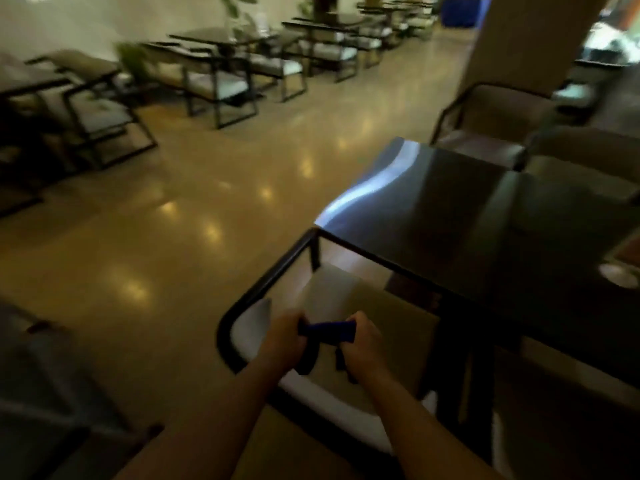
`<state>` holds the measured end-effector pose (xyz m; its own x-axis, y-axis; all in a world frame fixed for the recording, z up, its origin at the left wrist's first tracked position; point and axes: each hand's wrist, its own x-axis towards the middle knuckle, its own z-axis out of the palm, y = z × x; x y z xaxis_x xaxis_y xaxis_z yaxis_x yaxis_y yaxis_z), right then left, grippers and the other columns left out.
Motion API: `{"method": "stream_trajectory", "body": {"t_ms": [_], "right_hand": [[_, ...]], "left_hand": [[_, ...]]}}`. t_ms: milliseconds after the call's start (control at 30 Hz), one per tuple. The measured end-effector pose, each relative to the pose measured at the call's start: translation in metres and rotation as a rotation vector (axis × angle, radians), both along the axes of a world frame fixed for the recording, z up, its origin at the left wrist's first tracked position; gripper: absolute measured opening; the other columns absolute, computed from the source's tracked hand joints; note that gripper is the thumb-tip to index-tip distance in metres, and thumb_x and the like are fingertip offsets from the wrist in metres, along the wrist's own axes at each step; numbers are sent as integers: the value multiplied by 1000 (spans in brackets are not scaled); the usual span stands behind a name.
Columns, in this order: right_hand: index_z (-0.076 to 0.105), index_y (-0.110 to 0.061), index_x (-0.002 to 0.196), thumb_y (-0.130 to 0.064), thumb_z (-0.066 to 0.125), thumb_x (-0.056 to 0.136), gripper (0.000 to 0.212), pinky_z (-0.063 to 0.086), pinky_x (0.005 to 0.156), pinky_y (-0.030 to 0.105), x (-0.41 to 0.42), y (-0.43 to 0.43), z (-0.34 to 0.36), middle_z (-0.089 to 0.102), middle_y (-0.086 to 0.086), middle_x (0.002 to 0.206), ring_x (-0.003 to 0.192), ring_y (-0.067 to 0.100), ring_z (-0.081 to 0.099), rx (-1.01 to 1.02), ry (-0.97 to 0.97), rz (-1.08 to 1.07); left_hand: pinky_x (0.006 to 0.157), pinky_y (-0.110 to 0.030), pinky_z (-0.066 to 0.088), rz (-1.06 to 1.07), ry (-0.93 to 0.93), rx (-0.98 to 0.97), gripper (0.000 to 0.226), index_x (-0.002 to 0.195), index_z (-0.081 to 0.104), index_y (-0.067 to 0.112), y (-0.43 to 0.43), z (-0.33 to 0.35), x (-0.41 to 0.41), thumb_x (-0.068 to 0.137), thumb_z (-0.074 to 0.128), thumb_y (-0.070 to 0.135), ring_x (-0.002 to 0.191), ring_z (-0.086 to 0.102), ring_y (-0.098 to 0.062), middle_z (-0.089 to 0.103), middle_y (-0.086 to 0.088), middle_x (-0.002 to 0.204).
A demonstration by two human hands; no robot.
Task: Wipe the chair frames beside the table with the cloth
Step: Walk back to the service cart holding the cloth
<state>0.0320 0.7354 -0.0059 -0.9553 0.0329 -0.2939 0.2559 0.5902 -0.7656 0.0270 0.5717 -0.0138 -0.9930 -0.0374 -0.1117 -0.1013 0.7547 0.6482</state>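
A dark blue cloth [327,332] is stretched between my two hands above a chair tucked under the dark table [485,209]. My left hand [285,339] grips its left end and my right hand [362,344] grips its right end, with loose ends hanging below both fists. The chair has a black metal frame [266,275] that curves round its left side, and a pale seat cushion [332,292]. Both hands hover over the near left corner of the seat. The picture is blurred by motion.
A beige chair [491,116] stands at the table's far side. Rows of dark tables with black-framed chairs [214,84] line the left wall, beyond a wide strip of glossy floor [173,220]. A pillar [526,39] rises at the back right. A grey seat [45,386] sits at lower left.
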Motion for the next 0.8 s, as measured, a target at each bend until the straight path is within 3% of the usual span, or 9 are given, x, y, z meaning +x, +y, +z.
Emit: {"method": "stream_trajectory", "body": {"t_ms": [67, 167, 267, 333, 367, 400, 500, 600, 800], "right_hand": [[50, -16, 79, -7, 52, 90, 14, 40, 37, 25, 2, -59, -3, 59, 11, 73, 51, 20, 54, 0, -65, 107], [52, -19, 81, -12, 54, 92, 14, 40, 51, 24, 13, -135, -7, 55, -1, 75, 57, 12, 51, 5, -42, 340], [53, -11, 95, -10, 52, 94, 1, 40, 52, 29, 32, -185, -8, 55, 2, 83, 62, 3, 50, 4, -14, 566], [51, -10, 101, -9, 50, 94, 6, 43, 47, 28, 47, -212, -6, 57, 7, 83, 59, 11, 52, 29, -37, 655], [49, -9, 93, -8, 50, 95, 2, 45, 48, 32, 54, -219, -4, 58, 11, 79, 57, 17, 52, 38, -55, 691], [50, -8, 83, -8, 50, 95, 11, 49, 50, 37, 60, -227, -4, 58, 13, 73, 56, 23, 54, 34, -65, 723], [53, -11, 73, -10, 54, 93, 21, 56, 62, 48, 72, -237, -3, 63, 17, 73, 69, 39, 65, 22, -68, 819], [53, -11, 90, -7, 53, 89, 4, 58, 67, 53, 77, -236, -6, 66, 19, 84, 75, 37, 67, -7, -56, 868], [48, -27, 81, -10, 55, 89, 21, 56, 50, 44, 77, -221, -11, 66, 11, 71, 56, 28, 66, -54, -42, 927]], "left_hand": [[60, -30, 36, 143, -27, 14, 10, 75, 57, 12, -58, 3, 20, 76, 58, 2, 75, 59, -28, 61, -12, 74], [61, -31, 40, 361, -95, 48, 5, 85, 61, 11, -129, 0, 63, 82, 57, 11, 79, 60, -26, 58, -3, 76], [66, -41, 40, 528, -161, 139, 11, 77, 51, 6, -168, -7, 107, 88, 51, 9, 85, 59, -42, 61, -27, 89], [65, -36, 38, 638, -146, 137, 20, 72, 42, 14, -182, -7, 136, 91, 48, 8, 74, 54, -36, 57, -21, 80], [61, -31, 35, 686, -122, 110, 25, 69, 39, 18, -185, -6, 147, 90, 48, 7, 65, 48, -26, 51, -11, 73], [56, -26, 31, 737, -93, 91, 29, 66, 36, 21, -187, -4, 159, 88, 48, 5, 60, 41, -18, 45, -4, 68], [52, -26, 28, 841, -71, 61, 25, 68, 38, 17, -185, -2, 186, 85, 50, 3, 59, 40, -17, 44, -3, 68], [58, -32, 35, 886, -87, 29, 15, 73, 45, 12, -180, 0, 202, 82, 53, 4, 68, 49, -25, 51, -7, 74], [58, -34, 37, 934, -38, -38, 6, 76, 51, 7, -163, 2, 214, 82, 51, 6, 70, 53, -28, 57, -11, 78]]}}
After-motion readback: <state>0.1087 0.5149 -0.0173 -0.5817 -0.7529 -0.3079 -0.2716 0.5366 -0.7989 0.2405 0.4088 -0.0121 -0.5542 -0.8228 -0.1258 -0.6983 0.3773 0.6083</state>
